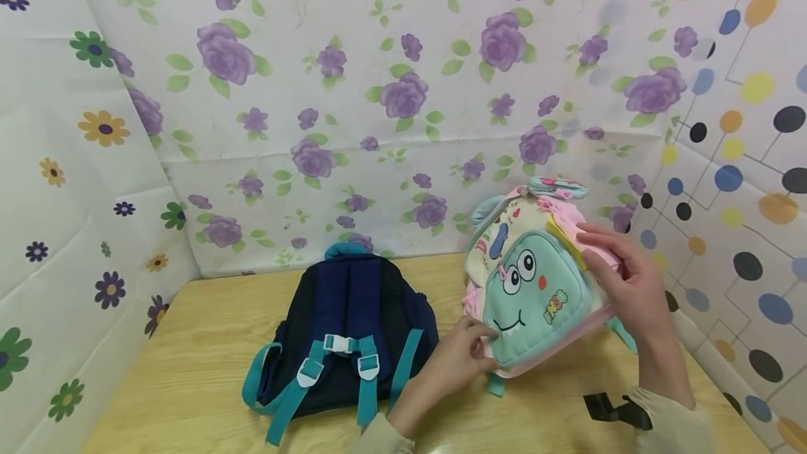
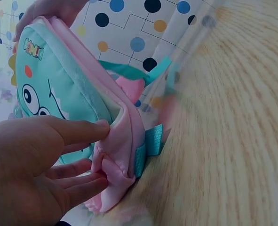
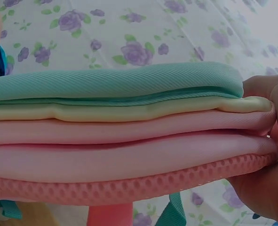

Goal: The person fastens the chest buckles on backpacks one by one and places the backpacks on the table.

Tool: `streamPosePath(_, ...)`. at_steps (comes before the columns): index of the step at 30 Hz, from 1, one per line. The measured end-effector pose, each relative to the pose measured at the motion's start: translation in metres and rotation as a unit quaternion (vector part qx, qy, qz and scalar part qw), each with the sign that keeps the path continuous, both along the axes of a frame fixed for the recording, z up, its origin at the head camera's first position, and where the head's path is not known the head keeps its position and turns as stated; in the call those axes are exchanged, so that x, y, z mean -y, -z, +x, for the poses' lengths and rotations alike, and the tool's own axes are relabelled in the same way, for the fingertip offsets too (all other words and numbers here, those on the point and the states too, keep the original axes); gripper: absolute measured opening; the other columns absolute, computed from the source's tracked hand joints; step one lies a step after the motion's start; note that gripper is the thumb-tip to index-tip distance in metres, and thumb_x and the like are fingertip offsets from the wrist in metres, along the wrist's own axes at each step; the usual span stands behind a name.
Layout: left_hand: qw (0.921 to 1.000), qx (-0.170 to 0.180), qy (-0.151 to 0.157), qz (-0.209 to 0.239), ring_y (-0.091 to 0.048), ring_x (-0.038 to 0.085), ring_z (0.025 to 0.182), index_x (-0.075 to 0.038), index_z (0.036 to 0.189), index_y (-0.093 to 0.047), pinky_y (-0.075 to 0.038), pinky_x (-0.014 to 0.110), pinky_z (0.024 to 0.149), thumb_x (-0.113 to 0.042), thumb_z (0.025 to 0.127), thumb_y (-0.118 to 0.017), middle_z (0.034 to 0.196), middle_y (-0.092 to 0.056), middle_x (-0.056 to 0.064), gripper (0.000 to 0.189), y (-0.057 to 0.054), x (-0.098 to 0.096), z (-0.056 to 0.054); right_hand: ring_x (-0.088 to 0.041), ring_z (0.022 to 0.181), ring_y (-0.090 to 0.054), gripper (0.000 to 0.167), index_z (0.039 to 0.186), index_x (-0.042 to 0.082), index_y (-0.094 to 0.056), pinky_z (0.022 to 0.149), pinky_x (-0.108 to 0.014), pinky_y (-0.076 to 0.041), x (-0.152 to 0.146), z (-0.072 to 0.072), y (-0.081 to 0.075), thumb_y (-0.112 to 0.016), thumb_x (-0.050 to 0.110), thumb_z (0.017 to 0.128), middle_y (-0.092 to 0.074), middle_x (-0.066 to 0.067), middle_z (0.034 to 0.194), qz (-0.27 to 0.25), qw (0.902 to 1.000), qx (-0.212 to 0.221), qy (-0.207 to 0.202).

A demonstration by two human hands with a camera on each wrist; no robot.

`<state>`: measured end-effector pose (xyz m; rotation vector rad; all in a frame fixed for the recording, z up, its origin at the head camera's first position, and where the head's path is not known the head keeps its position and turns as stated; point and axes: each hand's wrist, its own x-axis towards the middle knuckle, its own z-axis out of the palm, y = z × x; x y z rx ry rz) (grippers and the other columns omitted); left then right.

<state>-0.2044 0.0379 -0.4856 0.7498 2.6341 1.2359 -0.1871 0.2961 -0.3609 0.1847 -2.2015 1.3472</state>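
A child's backpack [image 1: 536,300] in pink, cream and mint, with a smiling cartoon face on its front pocket, is held tilted on the right of the table in the head view. My left hand [image 1: 455,357] pinches its lower left corner; in the left wrist view, thumb and fingers meet the pink side fabric [image 2: 122,136]. With my right hand [image 1: 630,279] I grip the right side. The right wrist view shows the bag's underside [image 3: 129,160] edge-on, the hand at its end. A navy backpack [image 1: 347,300] with teal straps lies to the left, untouched, straps up.
Both bags are on a wood-grain table [image 1: 208,342]. A purple-flowered sheet [image 1: 353,90] hangs behind it, with a dotted sheet [image 1: 744,230] on the right and a daisy-patterned one [image 1: 82,230] on the left. A black strap piece [image 1: 602,406] shows by my right wrist.
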Motion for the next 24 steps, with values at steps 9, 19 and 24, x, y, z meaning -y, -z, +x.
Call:
streamPosePath(9, 0.9997, 0.007, 0.0, 0.025, -0.054, 0.007, 0.096, -0.029, 0.139, -0.056, -0.047, 0.019, 0.083, -0.029, 0.084, -0.081, 0.124, -0.056, -0.002, 0.061, 0.004, -0.008, -0.001, -0.003, 0.122, -0.048, 0.038, 0.135, 0.017, -0.062, 0.093, -0.01, -0.037, 0.013, 0.0, -0.003, -0.063, 0.022, 0.098, -0.057, 0.01, 0.14, -0.022, 0.9993, 0.011, 0.028)
streamPosePath(19, 0.9993, 0.005, 0.004, 0.038, -0.053, 0.01, 0.092, -0.034, 0.147, -0.046, -0.044, 0.017, 0.077, -0.026, 0.084, -0.081, 0.121, -0.054, 0.0, 0.072, 0.01, -0.022, -0.003, -0.009, 0.113, -0.046, 0.048, 0.143, 0.024, -0.051, 0.088, -0.011, -0.039, 0.019, 0.0, -0.003, -0.063, 0.023, 0.097, -0.048, 0.004, 0.142, -0.063, 0.996, 0.036, 0.052)
streamPosePath(24, 0.9983, 0.02, -0.001, 0.054, -0.051, 0.008, 0.091, -0.032, 0.147, -0.048, -0.043, 0.015, 0.074, -0.022, 0.084, -0.081, 0.121, -0.052, 0.0, 0.071, 0.012, -0.033, -0.002, -0.01, 0.113, -0.046, 0.043, 0.14, 0.024, -0.054, 0.086, -0.012, -0.04, 0.022, 0.0, -0.005, -0.062, 0.026, 0.098, -0.047, 0.005, 0.143, -0.091, 0.9923, 0.048, 0.068)
